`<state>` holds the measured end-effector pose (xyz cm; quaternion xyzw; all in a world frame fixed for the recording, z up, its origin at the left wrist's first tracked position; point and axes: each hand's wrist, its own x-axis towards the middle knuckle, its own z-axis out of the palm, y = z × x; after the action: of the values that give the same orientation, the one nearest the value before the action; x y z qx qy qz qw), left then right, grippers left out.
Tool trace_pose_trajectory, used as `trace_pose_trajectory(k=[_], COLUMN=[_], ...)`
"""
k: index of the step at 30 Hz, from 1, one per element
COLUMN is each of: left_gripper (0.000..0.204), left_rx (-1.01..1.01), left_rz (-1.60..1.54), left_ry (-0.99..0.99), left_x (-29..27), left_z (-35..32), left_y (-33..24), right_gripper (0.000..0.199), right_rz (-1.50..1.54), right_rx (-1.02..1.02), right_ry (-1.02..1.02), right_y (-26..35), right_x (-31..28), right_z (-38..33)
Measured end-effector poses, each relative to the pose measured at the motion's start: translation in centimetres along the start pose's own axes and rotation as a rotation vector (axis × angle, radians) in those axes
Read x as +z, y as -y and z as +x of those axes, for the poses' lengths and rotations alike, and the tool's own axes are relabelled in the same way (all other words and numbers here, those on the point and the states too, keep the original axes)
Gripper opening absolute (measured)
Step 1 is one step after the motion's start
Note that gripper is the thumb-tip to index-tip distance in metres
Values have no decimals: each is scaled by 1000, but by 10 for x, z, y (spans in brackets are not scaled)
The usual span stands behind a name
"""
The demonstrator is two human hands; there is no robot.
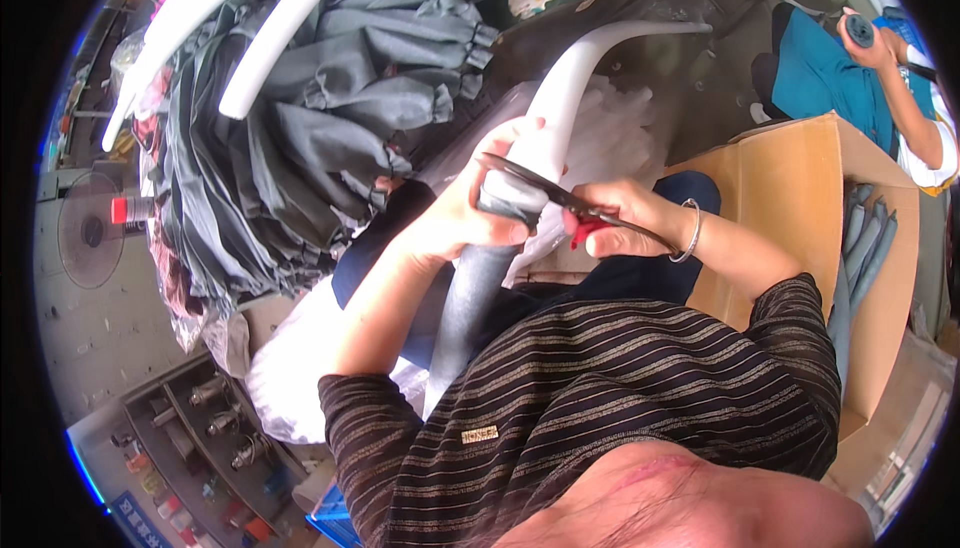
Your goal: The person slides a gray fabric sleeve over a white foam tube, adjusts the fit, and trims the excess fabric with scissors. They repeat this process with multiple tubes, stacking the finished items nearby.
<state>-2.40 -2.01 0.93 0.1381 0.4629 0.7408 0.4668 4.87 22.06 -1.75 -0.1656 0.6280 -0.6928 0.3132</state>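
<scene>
In front of my body, a curved white foam rod point(565, 88) runs from the upper right down into a grey fabric sleeve point(470, 298), which covers its lower part. My left hand point(480, 198) is closed around the rod where white meets grey. A pair of dark scissors point(540, 180) with red at the handle lies across the rod, its tip beside my left fingers. My right hand point(625, 218) is closed on the scissors' handle. Whether the blades touch the rod or the cloth, I cannot tell.
Gathered grey fabric covers point(300, 128) are heaped at the left, with another white foam rod point(285, 28) on them. A cardboard box point(770, 208) at my right holds several grey covered rods point(868, 238). Beyond it, another person's hand point(870, 48) grips a grey roll. Clear plastic point(610, 128) lies ahead.
</scene>
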Motion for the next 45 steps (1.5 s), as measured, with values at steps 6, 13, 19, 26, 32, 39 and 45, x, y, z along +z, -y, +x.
trace_pose_trajectory(k=[6,13,19,26,32,39,45], left_gripper=[106,105,97,95,95,94,99], left_rx=[-43,-100,-114,-36,-38,-49,-42], left_rz=[-210,-205,-286,-246,-239,-196,-128], left_ry=[46,-55,-159,-282,-241,-223,-115], left_x=[-12,-29,-51,-57,-49,-42,-35], left_z=[-3,-8,-34,-53,-51,-48,-46], left_y=[1,-3,6,0,-5,-2,-12], right_gripper=[62,40,37,39,34,26,81], right_rz=[277,57,-1121,-1611,-1814,-1639,-871], right_rx=[-169,-162,-25,732,603,-519,-461], right_ry=[207,-755,-1268,-1065,-1253,-1155,-13], right_y=[2,49,31,67,39,55,-13], right_x=[-13,-116,-362,-400,-413,-300,-85], right_z=[1,28,72,131,119,129,112])
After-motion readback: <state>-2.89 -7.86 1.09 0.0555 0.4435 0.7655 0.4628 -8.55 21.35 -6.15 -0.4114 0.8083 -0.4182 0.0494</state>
